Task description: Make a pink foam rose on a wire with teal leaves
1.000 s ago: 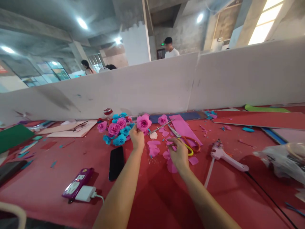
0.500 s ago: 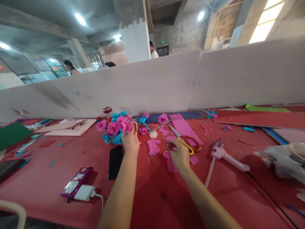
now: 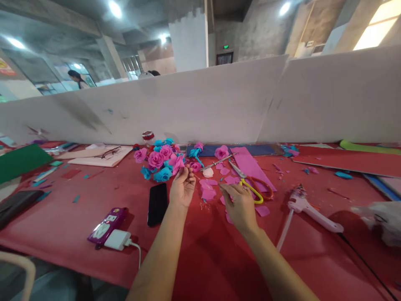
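Observation:
My left hand (image 3: 183, 187) is pinched round a pink paper flower (image 3: 176, 161) at the right side of a bunch of pink and blue paper flowers (image 3: 156, 159). Its stem cannot be made out. My right hand (image 3: 239, 202) hovers over pink paper petals (image 3: 207, 190), fingers bent and partly spread, with nothing visible between them. Just beyond it lie scissors (image 3: 256, 191) with yellow and orange handles. Past these are a pink paper strip (image 3: 250, 167), a loose pink flower (image 3: 221, 152) and thin metal tweezers or scissors (image 3: 216, 163).
A pink glue gun (image 3: 313, 212) with a black cable lies on the right. Left of my arm are a black phone (image 3: 157, 205) and a purple power strip (image 3: 108, 225) with a white charger (image 3: 118, 239). A white partition (image 3: 200, 108) stands behind the red table (image 3: 62, 238).
My left hand has drawn slightly away from the flower bunch, toward my right hand. My right hand's fingers have lifted and straightened somewhat. The whole view has shifted.

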